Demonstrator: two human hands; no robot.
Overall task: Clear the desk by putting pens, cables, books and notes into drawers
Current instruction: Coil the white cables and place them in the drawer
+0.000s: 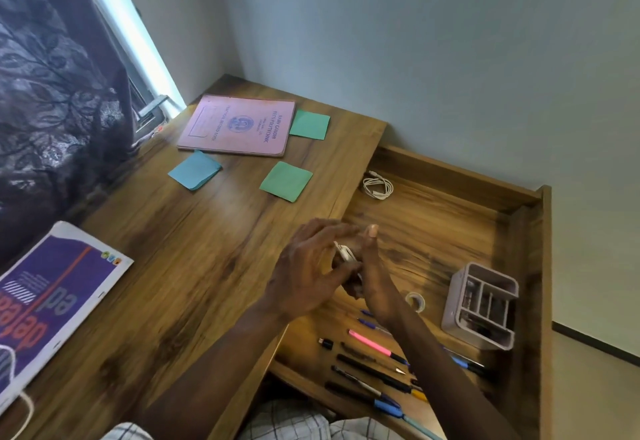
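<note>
Corner desk (194, 249) of wood, drawer (433, 225) open alongside. A small white item (343, 252), blurred and probably a cable part, sits between both hands above the drawer's edge. The left hand (304, 277) pinches it. The right hand (372, 273) is pressed against it, grip not determinable. Cable (377, 187) lies beyond the hands, pens (370, 365) nearer the person. Recommendation: bundle it tight and lay it beside the cable.

Glossy wood-grain desk (194, 266), paper notes (286, 181), matt plastic organiser (479, 308), patterned cloth curtain (52, 86)
</note>
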